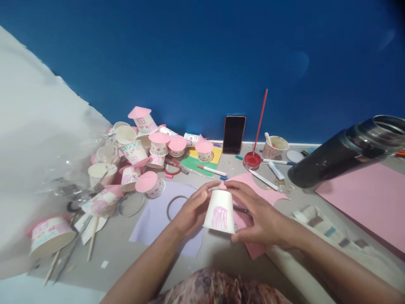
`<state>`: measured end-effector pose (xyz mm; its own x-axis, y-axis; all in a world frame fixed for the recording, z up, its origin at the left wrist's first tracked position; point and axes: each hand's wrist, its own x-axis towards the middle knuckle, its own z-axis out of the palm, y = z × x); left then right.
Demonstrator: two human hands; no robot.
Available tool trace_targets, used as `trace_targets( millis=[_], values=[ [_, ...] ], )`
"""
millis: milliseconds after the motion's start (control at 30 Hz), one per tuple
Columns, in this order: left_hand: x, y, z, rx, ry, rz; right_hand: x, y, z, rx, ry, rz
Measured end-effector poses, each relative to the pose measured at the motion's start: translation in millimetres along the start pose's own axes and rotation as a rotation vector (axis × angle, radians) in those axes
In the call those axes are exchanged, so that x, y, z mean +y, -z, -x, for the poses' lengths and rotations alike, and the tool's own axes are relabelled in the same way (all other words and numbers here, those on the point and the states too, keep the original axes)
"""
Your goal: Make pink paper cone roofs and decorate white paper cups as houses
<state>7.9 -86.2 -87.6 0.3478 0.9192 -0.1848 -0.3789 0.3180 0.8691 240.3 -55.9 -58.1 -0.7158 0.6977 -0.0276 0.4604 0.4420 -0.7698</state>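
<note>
Between my two hands is a white paper cup [219,211], upside down, with a pink scribbled door-like shape on its side. My left hand [193,211] cups its left side, fingers curving behind the top. On the other side my right hand [257,215] has its thumb by the lower rim and its fingers near the top. Below the cup lie cut pink paper [253,185] and a purple sheet [155,219]. A dark thin object shows behind the cup, partly hidden by my right hand.
Decorated cups with pink paper roofs [139,112] crowd the left. Red scissors [172,167], a marker [211,170] and a tape ring [177,207] lie nearby. Behind stand a phone [234,135] and a red paint pot [252,160]. A dark flask [341,152] rises at right.
</note>
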Motion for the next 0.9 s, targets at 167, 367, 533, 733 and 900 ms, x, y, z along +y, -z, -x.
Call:
trace_targets(
  millis=[167,367,533,733,900],
  values=[
    [24,9.4,22,-0.142,-0.199,-0.526,6,1,0,-0.018,-0.020,0.023],
    [5,10.8,24,0.079,-0.474,-1.184,14,21,-30,-0.080,0.005,0.280],
    [-27,17.4,13,0.141,-0.742,-1.575,24,14,-98,0.081,-0.143,0.558],
    [-14,14.4,32,0.111,-0.647,-1.466,24,8,-127,0.076,-0.119,0.654],
    [32,19.6,22,0.479,-0.660,-1.462,5,31,-90,0.138,-0.053,0.643]
  ],
)
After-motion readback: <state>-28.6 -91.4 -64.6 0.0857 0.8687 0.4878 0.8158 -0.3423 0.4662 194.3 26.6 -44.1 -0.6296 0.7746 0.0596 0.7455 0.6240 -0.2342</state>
